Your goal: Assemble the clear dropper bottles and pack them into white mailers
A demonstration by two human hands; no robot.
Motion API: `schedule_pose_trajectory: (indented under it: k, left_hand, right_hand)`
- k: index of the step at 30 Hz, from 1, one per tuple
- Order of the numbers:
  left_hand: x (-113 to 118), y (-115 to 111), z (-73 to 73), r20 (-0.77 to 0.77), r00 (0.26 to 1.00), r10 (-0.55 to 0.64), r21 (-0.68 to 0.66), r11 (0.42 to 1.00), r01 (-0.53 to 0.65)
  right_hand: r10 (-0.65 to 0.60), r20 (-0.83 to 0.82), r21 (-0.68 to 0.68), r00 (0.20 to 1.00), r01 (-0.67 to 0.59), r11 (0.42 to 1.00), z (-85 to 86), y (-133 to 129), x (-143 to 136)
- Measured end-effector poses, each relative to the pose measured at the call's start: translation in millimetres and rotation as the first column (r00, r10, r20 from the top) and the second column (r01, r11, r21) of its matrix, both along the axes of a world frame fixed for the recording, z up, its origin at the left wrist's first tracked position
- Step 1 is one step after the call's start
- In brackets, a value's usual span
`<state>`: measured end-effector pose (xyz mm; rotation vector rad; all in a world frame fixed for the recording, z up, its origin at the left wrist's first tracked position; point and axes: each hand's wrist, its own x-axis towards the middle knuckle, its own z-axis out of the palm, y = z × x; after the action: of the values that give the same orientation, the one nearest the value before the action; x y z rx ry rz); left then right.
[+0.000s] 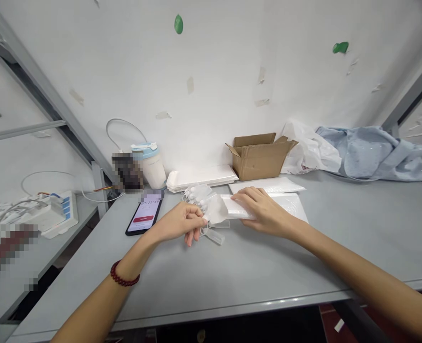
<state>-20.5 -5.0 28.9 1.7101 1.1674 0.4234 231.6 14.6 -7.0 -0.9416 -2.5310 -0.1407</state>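
Note:
My right hand (263, 209) grips a white bubble mailer (235, 208), fingers over the top and thumb under it. The mailer's thin open end (216, 210) points left, towards my left hand (186, 221). My left thumb and forefinger are pinched together at that end; what lies between them is hard to make out. Just below those fingertips is a thin white loop beside a small translucent plastic piece (215, 236) on the table. Behind both hands sits a pile of similar small white and clear pieces (198, 193) with loops.
More white mailers (202, 176) are stacked by the wall, others (291, 206) lie under my right hand. An open cardboard box (259, 162), a white plastic bag (309, 150) and light-blue cloth (371, 152) stand behind. A phone (145, 213) and lidded cup (153, 166) are left.

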Motion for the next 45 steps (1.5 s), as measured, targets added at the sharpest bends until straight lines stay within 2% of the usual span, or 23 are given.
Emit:
schedule_pose_trajectory:
  k: [4,6,7,8,10,11,13,18,22,25,30,33,35,37,39,41,43,45]
  left_hand:
    - [3,-2,-0.6,-0.036,0.999,0.032,0.036,0.999,-0.031]
    - [6,-4,-3.0,-0.043,0.996,0.083,0.162,0.984,-0.075]
    - [7,-5,-5.3,-0.059,0.992,0.109,0.272,0.958,-0.089]
    - [9,-6,-8.3,-0.088,0.987,0.134,0.402,0.911,-0.088]
    - [12,-7,-16.0,-0.174,0.967,0.185,0.646,0.763,-0.030]
    - [14,-8,-20.1,-0.221,0.953,0.207,0.725,0.688,0.019]
    - [18,-10,-27.6,-0.278,0.932,0.233,0.802,0.591,0.091]
    - [26,-14,-38.6,-0.206,0.951,0.229,0.881,0.467,0.078]
    - [27,-14,-43.9,-0.174,0.968,0.181,0.906,0.415,0.085]
    - [28,-14,-45.9,-0.189,0.977,0.103,0.895,0.428,0.128]
    - [31,-16,-42.8,-0.237,0.969,-0.067,0.818,0.524,0.236]
    - [32,-18,-41.0,-0.228,0.970,-0.084,0.807,0.541,0.237]
    - [32,-19,-40.1,-0.127,0.990,-0.054,0.833,0.537,0.136]
    - [31,-19,-38.5,0.034,0.998,0.043,0.835,0.547,-0.052]
    - [30,-19,-35.8,0.189,0.959,0.209,0.778,0.564,-0.277]
    - [28,-18,-32.1,0.297,0.890,0.347,0.681,0.577,-0.452]
    - [26,-16,-28.0,0.347,0.861,0.372,0.573,0.642,-0.509]
    - [26,-14,-24.4,0.332,0.892,0.308,0.459,0.773,-0.438]
  right_hand:
    - [0.069,-0.007,0.020,0.998,-0.069,0.997,-0.5,-4,-4]
    - [0.080,0.004,0.029,0.997,-0.080,0.996,-1.6,-5,-5]
    - [0.078,0.008,0.032,0.997,-0.078,0.996,-2.2,-5,-6]
    - [0.072,0.010,0.034,0.997,-0.073,0.997,-2.8,-6,-7]
    - [0.059,0.010,0.040,0.998,-0.059,0.997,-3.7,-6,-8]
    - [0.054,0.009,0.045,0.999,-0.054,0.998,-4.0,-6,-9]
    - [0.053,0.008,0.059,0.999,-0.053,0.997,-4.1,-7,-9]
    - [0.056,0.011,0.069,0.998,-0.057,0.996,-2.8,-9,-11]
    - [0.057,0.011,0.064,0.998,-0.057,0.996,-3.0,-11,-14]
    - [0.064,0.009,0.065,0.998,-0.065,0.996,-3.2,-11,-16]
    - [0.075,0.002,0.056,0.997,-0.075,0.996,-2.8,-13,-17]
    - [0.083,0.001,0.053,0.997,-0.083,0.995,-2.5,-14,-16]
    - [0.085,-0.009,0.062,0.996,-0.084,0.995,-1.8,-14,-14]
    - [0.085,-0.034,0.073,0.996,-0.083,0.994,-0.4,-13,-12]
    - [0.090,-0.067,0.080,0.994,-0.085,0.993,1.7,-13,-10]
    - [0.109,-0.094,0.083,0.990,-0.101,0.991,4.3,-12,-8]
    - [0.144,-0.108,0.088,0.984,-0.135,0.987,6.8,-13,-7]
    - [0.184,-0.112,0.095,0.977,-0.173,0.980,8.7,-14,-7]
